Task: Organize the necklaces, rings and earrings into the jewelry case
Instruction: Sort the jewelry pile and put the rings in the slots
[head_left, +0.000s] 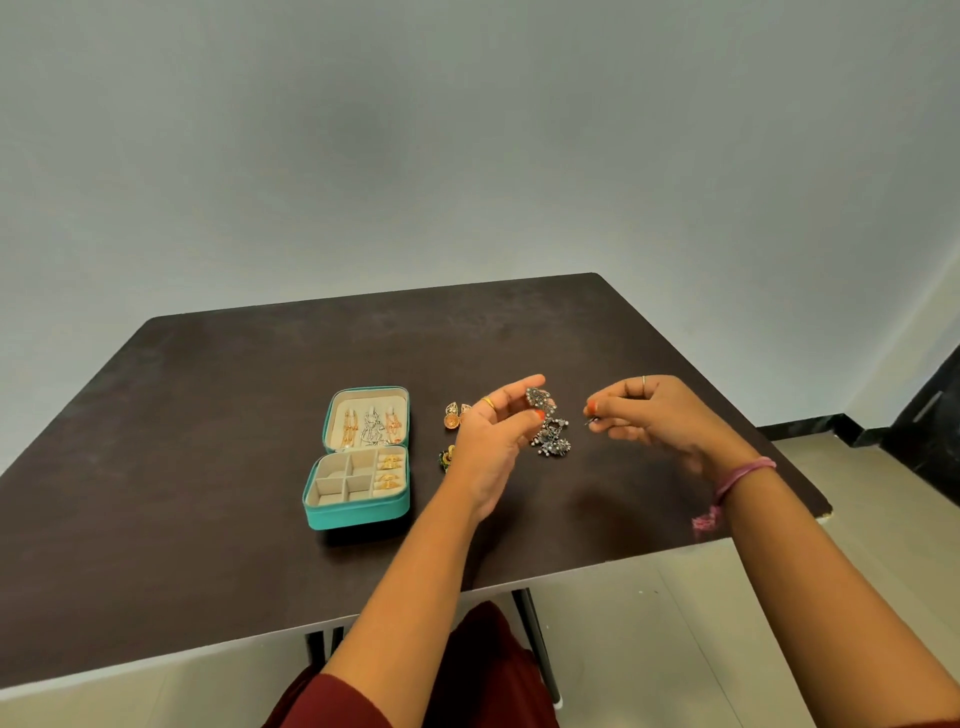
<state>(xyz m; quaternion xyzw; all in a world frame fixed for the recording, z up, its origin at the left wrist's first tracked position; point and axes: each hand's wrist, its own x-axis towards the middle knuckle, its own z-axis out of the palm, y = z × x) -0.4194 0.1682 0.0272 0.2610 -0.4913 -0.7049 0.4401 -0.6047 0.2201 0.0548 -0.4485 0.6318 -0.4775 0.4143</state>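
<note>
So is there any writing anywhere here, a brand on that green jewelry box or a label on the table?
No readable text anywhere in this view.
Jewelry box: plain teal outside, no brand or label showing.
Table: bare dark top, no marks to read.
Silver earring in the left hand: patterned metal only, too small to show any stamp.
</note>
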